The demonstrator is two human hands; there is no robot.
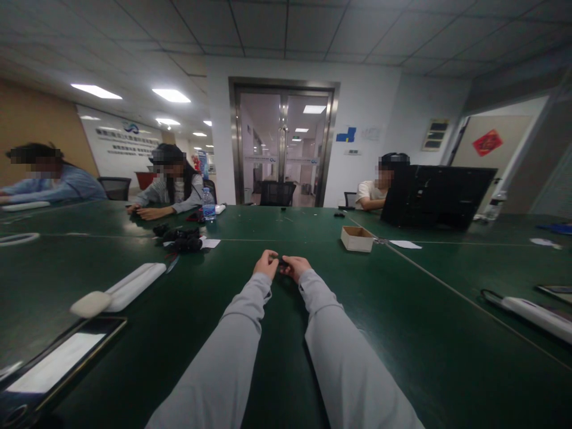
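Both my arms in grey sleeves reach forward over a dark green table. My left hand and my right hand meet at the middle, fingers curled and pinched together on a small dark part held between them. The part is too small to make out. A small open cardboard box stands nearest, a little ahead and to the right of my right hand.
A phone lies at the near left, with a white case and a pale oval pad beyond it. Black parts and a water bottle sit far left. A laptop stands far right. Three people sit around the table.
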